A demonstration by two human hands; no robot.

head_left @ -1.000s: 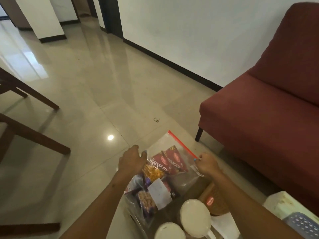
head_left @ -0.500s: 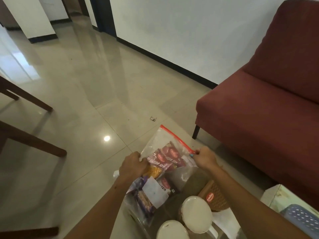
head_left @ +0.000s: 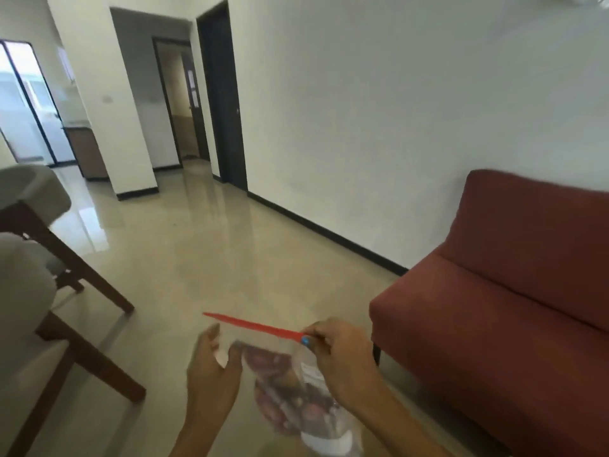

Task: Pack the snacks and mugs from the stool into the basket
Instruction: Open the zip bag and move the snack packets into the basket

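A clear zip bag of snacks [head_left: 290, 387] with a red zip strip along its top hangs in the air low in the view, blurred by motion. My right hand [head_left: 339, 361] pinches the strip's right end at the blue slider. My left hand [head_left: 211, 374] holds the bag's left side, thumb on the plastic. Red snack packets show through the bag. A white round shape [head_left: 326, 441], perhaps a mug, shows below the bag at the bottom edge. The stool and the basket are out of view.
A dark red sofa [head_left: 510, 324] stands at the right. Wooden chair legs [head_left: 82, 282] and grey cushions stand at the left. Glossy tiled floor [head_left: 204, 265] stretches ahead to a dark door and a hallway.
The bag has been lifted off the stool and is held up in both hands. The camera has tilted up, so the mugs and the stool have dropped out of view.
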